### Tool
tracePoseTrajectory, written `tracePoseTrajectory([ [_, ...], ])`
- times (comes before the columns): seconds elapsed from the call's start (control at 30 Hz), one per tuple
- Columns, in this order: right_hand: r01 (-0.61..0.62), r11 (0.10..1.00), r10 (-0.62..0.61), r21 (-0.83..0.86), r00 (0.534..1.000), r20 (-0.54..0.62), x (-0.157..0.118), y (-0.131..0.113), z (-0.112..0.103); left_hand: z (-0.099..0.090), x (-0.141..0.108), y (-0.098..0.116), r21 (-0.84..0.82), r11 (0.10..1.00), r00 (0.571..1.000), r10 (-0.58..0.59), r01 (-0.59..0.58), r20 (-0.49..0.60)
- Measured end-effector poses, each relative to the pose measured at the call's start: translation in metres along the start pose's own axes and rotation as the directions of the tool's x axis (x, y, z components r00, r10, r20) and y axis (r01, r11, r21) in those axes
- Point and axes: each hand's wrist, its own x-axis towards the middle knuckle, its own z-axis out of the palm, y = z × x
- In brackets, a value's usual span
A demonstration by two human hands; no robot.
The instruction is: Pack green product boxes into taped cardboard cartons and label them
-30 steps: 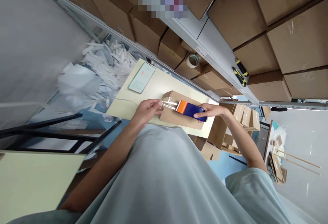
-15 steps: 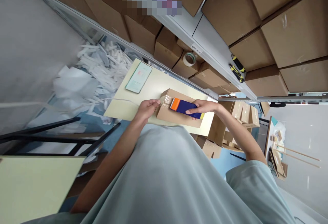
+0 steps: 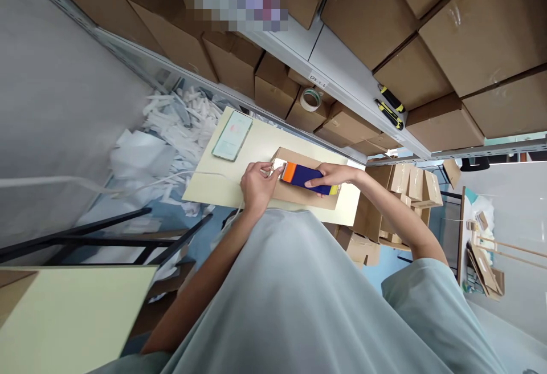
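Note:
My right hand point(image 3: 330, 177) is wrapped around a dark blue tape dispenser point(image 3: 305, 177) with an orange toothed front and a yellow rear end. The dispenser lies over a brown cardboard box point(image 3: 294, 196) on a pale yellow table point(image 3: 209, 183). Right at the toothed front, my left hand point(image 3: 258, 185) has its thumb and fingers pinched together on shiny clear tape point(image 3: 278, 165). Those fingers partly cover the box's left end.
A green-edged flat pad point(image 3: 233, 135) lies at the table's left. Behind runs a shelf with cardboard boxes point(image 3: 277, 86), a tape roll point(image 3: 310, 100) and two yellow-black box cutters point(image 3: 390, 113). White packing scraps point(image 3: 179, 117) fill the floor to the left. A white cable point(image 3: 141, 183) crosses to the table.
My left hand has moved right, from the box's left end to the dispenser's toothed front. The dispenser stays in my right hand over the box. The whole view has shifted slightly.

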Motion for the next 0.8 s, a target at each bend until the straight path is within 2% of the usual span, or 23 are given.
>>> tracePoseTrajectory([
  [0.17, 0.003, 1.0, -0.004, -0.022, 0.999, -0.046, 0.0, 0.003, 0.004, 0.011, 0.0, -0.002, -0.09, 0.996, 0.999, -0.002, -0.003, -0.052],
  [0.3, 0.005, 1.0, -0.006, -0.011, 1.0, -0.012, -0.013, 0.01, 0.001, 0.013, 0.001, -0.008, -0.115, 0.993, 0.996, 0.03, -0.04, -0.083],
  [0.43, -0.056, 0.998, 0.056, 0.028, 0.998, -0.014, -0.055, 0.032, -0.004, 0.019, 0.005, -0.014, -0.097, 0.995, 0.993, 0.007, -0.018, -0.117],
  [0.6, -0.105, 0.993, 0.108, 0.058, 0.993, -0.043, -0.12, 0.074, -0.004, 0.028, 0.009, -0.024, -0.118, 0.993, 0.991, -0.004, -0.012, -0.133],
  [0.8, -0.063, 0.994, 0.068, 0.088, 0.996, -0.051, -0.159, 0.124, -0.007, 0.032, 0.009, -0.012, -0.165, 0.98, 0.98, -0.139, 0.115, -0.14],
])
